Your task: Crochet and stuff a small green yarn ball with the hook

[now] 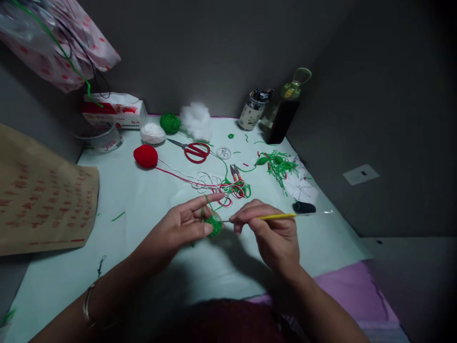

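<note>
My left hand pinches a small green crocheted piece between thumb and fingers, its index finger stretched out with green yarn looped over it. In my right hand is a crochet hook with a yellow handle, its metal tip touching the right side of the green piece. Behind both hands lies a tangle of white, red and green yarn, with small orange-handled snips on it. Red-handled scissors rest farther back.
Red, white and green yarn balls sit at the back left, beside white stuffing. A pen cup and bottle stand back right, behind green scraps. A brown paper bag is at left.
</note>
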The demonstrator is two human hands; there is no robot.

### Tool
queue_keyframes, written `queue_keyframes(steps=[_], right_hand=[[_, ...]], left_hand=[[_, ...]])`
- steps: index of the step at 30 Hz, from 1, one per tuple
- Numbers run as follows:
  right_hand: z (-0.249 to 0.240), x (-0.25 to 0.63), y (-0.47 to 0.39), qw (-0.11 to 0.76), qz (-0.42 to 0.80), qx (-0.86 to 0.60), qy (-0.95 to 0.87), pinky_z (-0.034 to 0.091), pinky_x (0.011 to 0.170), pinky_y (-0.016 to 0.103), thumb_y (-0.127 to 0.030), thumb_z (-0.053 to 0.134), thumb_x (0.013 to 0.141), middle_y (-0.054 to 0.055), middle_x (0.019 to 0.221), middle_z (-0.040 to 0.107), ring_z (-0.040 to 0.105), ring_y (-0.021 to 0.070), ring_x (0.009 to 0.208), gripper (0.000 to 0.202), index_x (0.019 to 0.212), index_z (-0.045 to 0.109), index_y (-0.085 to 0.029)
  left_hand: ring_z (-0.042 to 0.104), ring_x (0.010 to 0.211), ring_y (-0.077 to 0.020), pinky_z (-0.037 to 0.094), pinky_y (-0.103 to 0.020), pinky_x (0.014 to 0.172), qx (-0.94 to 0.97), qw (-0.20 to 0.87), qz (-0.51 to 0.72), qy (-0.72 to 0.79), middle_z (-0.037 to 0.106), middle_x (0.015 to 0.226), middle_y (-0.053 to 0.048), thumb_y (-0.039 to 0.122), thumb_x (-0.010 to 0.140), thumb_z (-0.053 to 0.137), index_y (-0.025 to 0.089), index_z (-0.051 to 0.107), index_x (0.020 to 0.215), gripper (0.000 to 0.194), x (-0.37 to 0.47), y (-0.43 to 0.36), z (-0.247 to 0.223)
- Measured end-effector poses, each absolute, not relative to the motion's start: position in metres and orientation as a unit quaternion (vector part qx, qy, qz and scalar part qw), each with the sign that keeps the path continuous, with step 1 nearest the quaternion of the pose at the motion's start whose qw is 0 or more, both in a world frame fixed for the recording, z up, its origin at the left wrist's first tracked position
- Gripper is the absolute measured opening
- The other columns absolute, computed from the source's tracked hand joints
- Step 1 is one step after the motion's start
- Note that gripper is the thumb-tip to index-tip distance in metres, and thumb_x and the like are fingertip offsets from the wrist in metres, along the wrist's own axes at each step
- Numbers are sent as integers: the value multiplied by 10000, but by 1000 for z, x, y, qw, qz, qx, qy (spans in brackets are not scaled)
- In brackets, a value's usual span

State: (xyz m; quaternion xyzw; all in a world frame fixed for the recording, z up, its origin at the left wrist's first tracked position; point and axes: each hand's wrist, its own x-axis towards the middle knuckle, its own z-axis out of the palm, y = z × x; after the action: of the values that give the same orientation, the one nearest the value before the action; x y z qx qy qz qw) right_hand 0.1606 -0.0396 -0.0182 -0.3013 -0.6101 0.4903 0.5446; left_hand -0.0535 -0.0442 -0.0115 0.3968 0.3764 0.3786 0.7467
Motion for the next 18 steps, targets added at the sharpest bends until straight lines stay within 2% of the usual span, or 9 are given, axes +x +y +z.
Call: queue_keyframes(steps=[4, 9, 14, 18], right_hand=[[-20, 158, -38, 547, 541, -291, -568, 595, 610, 283, -242, 658, 961, 33, 837, 744, 687, 135, 685, 146, 1009, 796, -246], [-18, 157, -40, 546, 555, -302, -550, 606, 614, 248, -249, 680, 947, 36, 838, 756, 692, 118, 684, 130, 982, 805, -234], [-14, 160, -42, 534, 597, -344, -490, 599, 603, 197, -259, 708, 925, 26, 824, 773, 696, 89, 634, 111, 923, 813, -221], [-11, 160, -40, 521, 623, -355, -462, 585, 555, 201, -288, 726, 910, 25, 780, 766, 682, 95, 591, 113, 890, 807, -212]], left_hand=[[647, 836, -215, 480, -330, 736, 396, 749, 371, 380, 690, 911, -45, 309, 820, 718, 234, 643, 1394, 584, -54, -44, -9], [584, 753, -169, 492, -313, 714, 447, 698, 372, 417, 642, 868, -21, 318, 814, 725, 261, 678, 1359, 550, -56, -45, -8], [592, 856, -181, 504, -336, 867, 533, 593, 372, 475, 672, 939, -20, 216, 802, 696, 302, 694, 1334, 539, -56, -49, -11], [599, 819, -173, 522, -316, 803, 486, 654, 366, 450, 650, 935, -26, 278, 834, 713, 269, 648, 1394, 564, -53, -49, -12]])
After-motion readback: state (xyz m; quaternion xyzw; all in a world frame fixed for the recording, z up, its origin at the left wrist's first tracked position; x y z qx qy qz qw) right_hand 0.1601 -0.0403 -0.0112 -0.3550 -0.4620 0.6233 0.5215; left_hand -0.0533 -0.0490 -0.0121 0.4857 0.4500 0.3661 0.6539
